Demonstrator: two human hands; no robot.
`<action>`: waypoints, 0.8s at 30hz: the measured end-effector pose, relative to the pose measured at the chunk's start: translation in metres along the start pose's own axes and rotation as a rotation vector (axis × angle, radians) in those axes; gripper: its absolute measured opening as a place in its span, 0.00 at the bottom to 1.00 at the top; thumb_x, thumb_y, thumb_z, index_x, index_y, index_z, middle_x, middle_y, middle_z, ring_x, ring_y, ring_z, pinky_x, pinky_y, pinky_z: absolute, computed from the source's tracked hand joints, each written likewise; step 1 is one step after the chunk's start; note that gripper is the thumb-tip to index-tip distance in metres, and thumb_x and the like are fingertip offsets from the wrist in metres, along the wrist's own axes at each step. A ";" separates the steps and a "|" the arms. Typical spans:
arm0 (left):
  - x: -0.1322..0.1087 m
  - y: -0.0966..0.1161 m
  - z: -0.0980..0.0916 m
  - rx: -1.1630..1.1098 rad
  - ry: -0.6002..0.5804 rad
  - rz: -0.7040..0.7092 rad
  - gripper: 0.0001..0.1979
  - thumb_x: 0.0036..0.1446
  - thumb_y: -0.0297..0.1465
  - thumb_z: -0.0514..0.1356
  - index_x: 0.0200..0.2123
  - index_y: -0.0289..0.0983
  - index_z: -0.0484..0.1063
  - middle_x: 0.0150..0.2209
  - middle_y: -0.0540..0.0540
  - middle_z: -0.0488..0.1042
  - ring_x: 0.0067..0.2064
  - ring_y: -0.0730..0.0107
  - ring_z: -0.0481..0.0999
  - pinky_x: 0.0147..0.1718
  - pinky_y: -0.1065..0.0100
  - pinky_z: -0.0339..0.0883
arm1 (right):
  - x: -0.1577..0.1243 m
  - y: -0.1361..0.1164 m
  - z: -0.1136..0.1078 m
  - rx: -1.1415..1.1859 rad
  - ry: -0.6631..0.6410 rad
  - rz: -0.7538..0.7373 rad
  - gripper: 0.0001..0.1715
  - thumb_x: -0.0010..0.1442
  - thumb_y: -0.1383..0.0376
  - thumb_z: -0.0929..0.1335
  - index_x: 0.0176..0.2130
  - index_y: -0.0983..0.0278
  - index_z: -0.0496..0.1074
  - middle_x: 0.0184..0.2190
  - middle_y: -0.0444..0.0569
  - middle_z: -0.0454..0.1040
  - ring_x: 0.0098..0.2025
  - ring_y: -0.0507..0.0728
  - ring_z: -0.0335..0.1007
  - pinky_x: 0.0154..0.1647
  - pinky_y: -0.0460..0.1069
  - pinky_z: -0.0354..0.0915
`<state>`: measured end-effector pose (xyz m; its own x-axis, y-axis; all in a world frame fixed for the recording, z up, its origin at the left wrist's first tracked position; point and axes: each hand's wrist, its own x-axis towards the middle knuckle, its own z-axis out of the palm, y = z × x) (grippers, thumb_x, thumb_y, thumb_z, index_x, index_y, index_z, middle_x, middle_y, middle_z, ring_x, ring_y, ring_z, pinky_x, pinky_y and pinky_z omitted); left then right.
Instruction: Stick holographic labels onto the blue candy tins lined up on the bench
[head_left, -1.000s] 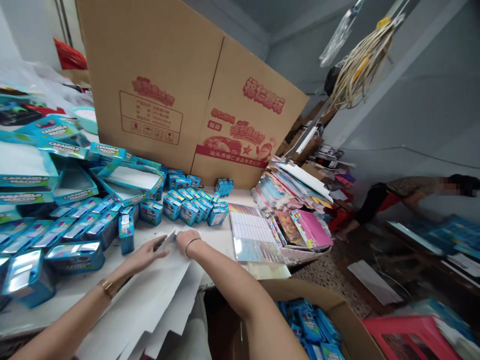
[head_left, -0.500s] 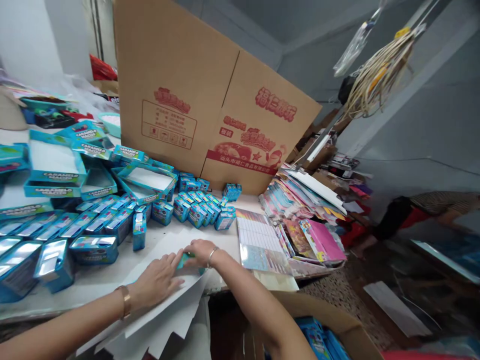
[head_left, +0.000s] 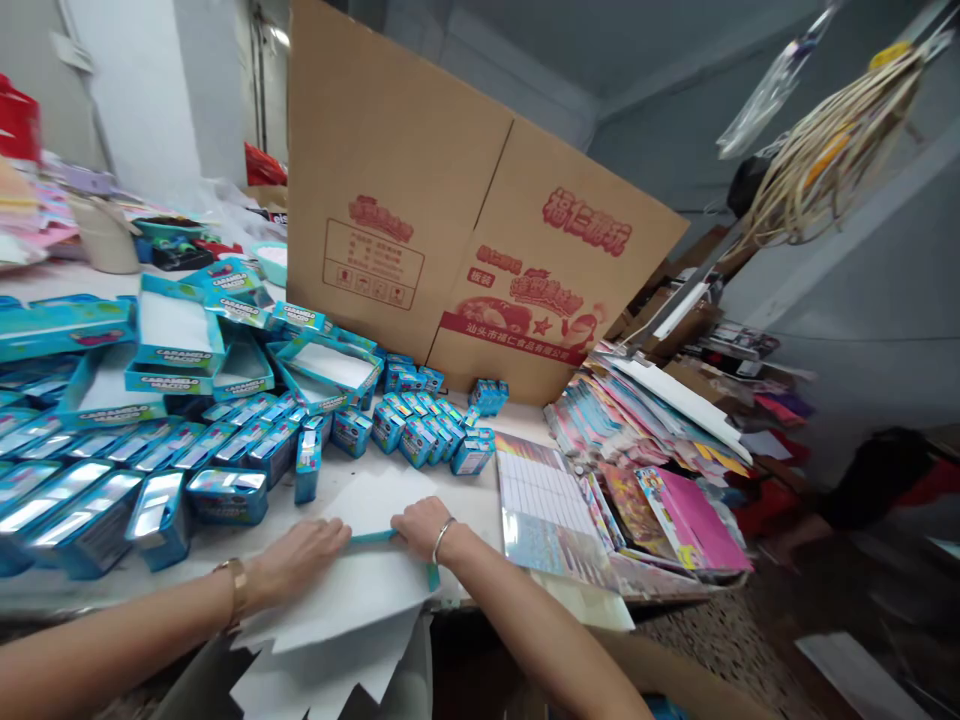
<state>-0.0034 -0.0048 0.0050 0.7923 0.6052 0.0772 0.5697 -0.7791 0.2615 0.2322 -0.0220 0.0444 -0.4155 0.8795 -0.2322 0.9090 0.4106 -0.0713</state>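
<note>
A white cardboard box blank (head_left: 367, 580) lies at the table's front edge, its far edge folded up to show a strip of blue print. My left hand (head_left: 311, 555) grips the left end of that folded edge, fingers curled together. At the other end, my right hand (head_left: 424, 525) pinches the same edge between thumb and fingers. More white blanks (head_left: 337, 665) lie beneath it and stick out over the table edge. Left of my hands stand several small blue boxes (head_left: 229, 495). Behind them are folded blue trays (head_left: 180, 325) with white insides, loosely stacked.
A big brown carton (head_left: 405, 150) stands at the back of the table. To the right lie a striped printed sheet (head_left: 532, 490), a pink booklet (head_left: 701, 520) and a pile of papers (head_left: 622, 400). An open carton (head_left: 645, 660) sits below the table edge.
My hands have moved apart along the blank's edge, which now stands folded up between them. The view has swung a little to the left.
</note>
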 end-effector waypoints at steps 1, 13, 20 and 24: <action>0.006 0.007 -0.003 0.003 -0.014 0.014 0.16 0.54 0.15 0.54 0.38 0.38 0.75 0.37 0.40 0.81 0.37 0.56 0.80 0.37 0.62 0.71 | 0.000 -0.004 -0.001 0.031 -0.005 0.001 0.09 0.62 0.60 0.71 0.40 0.60 0.79 0.40 0.53 0.83 0.43 0.65 0.80 0.45 0.56 0.69; 0.013 0.025 -0.047 -1.005 0.746 -0.480 0.48 0.54 0.51 0.66 0.72 0.42 0.50 0.72 0.33 0.57 0.70 0.39 0.61 0.63 0.43 0.64 | -0.044 0.015 0.020 1.310 0.449 0.172 0.54 0.52 0.68 0.67 0.74 0.58 0.51 0.70 0.50 0.63 0.67 0.63 0.65 0.67 0.59 0.60; 0.025 0.048 0.015 -1.536 0.500 -0.383 0.45 0.53 0.43 0.65 0.72 0.47 0.54 0.75 0.45 0.54 0.72 0.44 0.57 0.63 0.57 0.66 | -0.014 -0.020 0.051 1.630 0.738 0.304 0.30 0.55 0.61 0.69 0.57 0.59 0.67 0.47 0.48 0.80 0.44 0.59 0.79 0.48 0.54 0.74; 0.031 0.032 0.021 -1.610 0.333 -0.369 0.40 0.53 0.41 0.61 0.69 0.41 0.60 0.65 0.39 0.69 0.59 0.44 0.75 0.51 0.55 0.75 | -0.005 -0.013 0.048 1.399 0.789 0.336 0.23 0.58 0.61 0.67 0.53 0.61 0.69 0.50 0.49 0.79 0.52 0.58 0.76 0.55 0.52 0.70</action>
<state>0.0441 -0.0146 -0.0040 0.4801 0.8738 -0.0778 -0.2521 0.2224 0.9418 0.2242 -0.0434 0.0000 0.2804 0.9570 0.0739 0.0952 0.0488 -0.9943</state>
